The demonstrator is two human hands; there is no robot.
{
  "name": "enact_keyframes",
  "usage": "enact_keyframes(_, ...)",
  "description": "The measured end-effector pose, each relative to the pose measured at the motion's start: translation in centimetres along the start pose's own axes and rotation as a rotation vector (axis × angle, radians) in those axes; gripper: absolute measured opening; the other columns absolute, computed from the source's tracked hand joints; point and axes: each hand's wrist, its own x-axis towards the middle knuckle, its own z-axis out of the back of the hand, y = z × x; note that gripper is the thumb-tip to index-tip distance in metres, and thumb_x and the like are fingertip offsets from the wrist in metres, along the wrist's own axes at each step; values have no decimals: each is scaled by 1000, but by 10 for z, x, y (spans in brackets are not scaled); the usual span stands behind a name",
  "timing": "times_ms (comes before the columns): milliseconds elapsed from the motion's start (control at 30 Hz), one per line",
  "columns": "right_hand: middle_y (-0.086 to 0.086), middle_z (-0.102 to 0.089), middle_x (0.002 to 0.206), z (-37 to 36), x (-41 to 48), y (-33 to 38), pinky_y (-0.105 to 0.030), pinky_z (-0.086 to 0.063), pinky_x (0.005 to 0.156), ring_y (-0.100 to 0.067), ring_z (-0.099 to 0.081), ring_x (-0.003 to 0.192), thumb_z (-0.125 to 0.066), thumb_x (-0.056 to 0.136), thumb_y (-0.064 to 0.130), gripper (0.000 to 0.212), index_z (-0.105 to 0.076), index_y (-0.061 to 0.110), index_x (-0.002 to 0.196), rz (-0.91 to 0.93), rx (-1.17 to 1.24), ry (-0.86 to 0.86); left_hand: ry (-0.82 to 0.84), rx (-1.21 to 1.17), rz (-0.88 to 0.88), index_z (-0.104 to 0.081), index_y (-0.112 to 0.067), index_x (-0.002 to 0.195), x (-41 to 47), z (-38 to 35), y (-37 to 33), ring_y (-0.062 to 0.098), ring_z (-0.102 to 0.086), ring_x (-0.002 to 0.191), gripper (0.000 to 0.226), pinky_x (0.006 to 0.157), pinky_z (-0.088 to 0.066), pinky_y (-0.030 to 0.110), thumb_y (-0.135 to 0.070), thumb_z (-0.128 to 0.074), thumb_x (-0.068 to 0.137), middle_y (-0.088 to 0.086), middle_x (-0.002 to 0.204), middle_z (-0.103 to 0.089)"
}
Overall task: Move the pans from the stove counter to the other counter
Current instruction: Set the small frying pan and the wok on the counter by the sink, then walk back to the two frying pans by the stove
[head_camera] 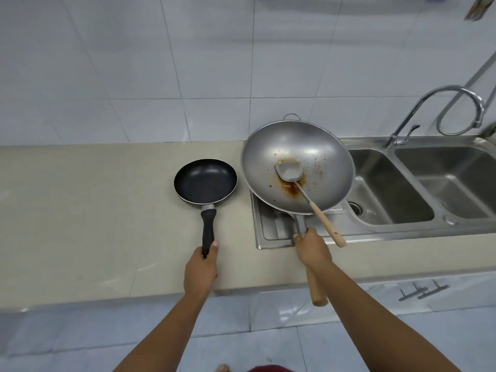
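A small black frying pan point(205, 181) rests on the beige counter point(94, 210). My left hand point(200, 267) grips the end of its black handle. To its right, a large steel wok point(316, 154) with brown sauce stains sits over the sink's draining board. My right hand point(312, 248) is closed on the wok's wooden handle, whose end sticks out beyond the counter edge. A metal spatula point(308, 194) with a wooden grip lies inside the wok, leaning out over its near rim.
A steel double sink point(418, 183) with a curved tap point(434, 111) fills the right side of the counter. White wall tiles rise behind. Cabinet fronts with metal handles point(421, 291) sit below the counter edge.
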Motion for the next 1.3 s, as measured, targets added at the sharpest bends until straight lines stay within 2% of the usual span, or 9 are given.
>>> enact_keyframes(167, -13, -52, 135, 10, -16, -10, -37, -49, 82, -31, -59, 113, -47, 102, 20, 41, -42, 8, 141, 134, -114, 2, -153, 112, -57, -60, -10, 106, -42, -3, 3, 23, -63, 76, 36, 64, -49, 34, -44, -47, 101, 7, 87, -66)
enact_keyframes(233, -11, -46, 142, 16, -21, -13, -39, -50, 88, -31, -53, 120, -46, 102, 21, 40, -44, 10, 140, 215, -195, 16, -223, 179, -104, -58, -7, 125, -51, -8, -4, 28, -63, 98, 37, 83, -52, 41, -35, -52, 101, 10, 108, -67)
enact_keyframes(333, -7, -32, 158, 30, -25, -16, -42, -44, 103, -30, -38, 137, -43, 102, 26, 43, -45, 12, 144, 346, -289, 28, -258, 407, -149, -37, -6, 151, -63, -23, -19, 28, -38, 142, 58, 117, -23, 50, -36, -47, 103, 14, 154, -43)
enact_keyframes(400, -5, -23, 163, 42, -26, -18, -41, -33, 113, -28, -26, 146, -40, 103, 31, 49, -40, 16, 149, 463, -331, -13, -229, 537, -187, -21, -9, 159, -69, -38, -33, 22, -15, 154, 66, 121, -5, 51, -41, -38, 104, 9, 167, -19)
enact_keyframes(533, -3, -14, 166, 70, -15, -30, -43, -22, 122, -26, -9, 152, -33, 105, 37, 54, -29, 16, 155, 547, -382, -62, -91, 693, -394, -14, -10, 160, -71, -76, -71, 21, -5, 155, 65, 122, 0, 51, -42, -29, 106, 9, 168, -10)
enact_keyframes(667, -10, -19, 164, 108, 8, -59, -45, -21, 121, -32, -11, 151, -32, 105, 32, 52, -33, 9, 152, 488, -452, -41, 81, 817, -638, -7, -11, 161, -67, -123, -122, 22, -1, 155, 65, 124, 1, 46, -43, -22, 107, 8, 169, -3)
enact_keyframes(867, -11, -18, 165, 158, 38, -118, -44, -18, 121, -31, -9, 152, -27, 106, 37, 56, -31, 6, 153, 253, -487, -84, 339, 1147, -948, -3, -6, 160, -73, -213, -188, 26, 1, 155, 64, 123, 1, 49, -41, -17, 108, 13, 169, -1)
enact_keyframes(1133, -10, -24, 163, 213, 56, -204, -46, -21, 120, -33, -15, 150, -22, 106, 36, 55, -33, 7, 152, -96, -438, -198, 537, 1238, -1175, -11, -5, 159, -88, -327, -220, 27, -9, 154, 63, 122, -7, 48, -41, -19, 107, 12, 168, -12)
enact_keyframes(1300, -13, -23, 162, 210, 33, -266, -49, -25, 117, -36, -15, 149, -26, 106, 32, 50, -37, 6, 149, -281, -410, -168, 753, 1268, -1235, -7, -5, 160, -114, -376, -207, 26, -2, 155, 64, 123, -2, 49, -41, -18, 108, 13, 168, -6)
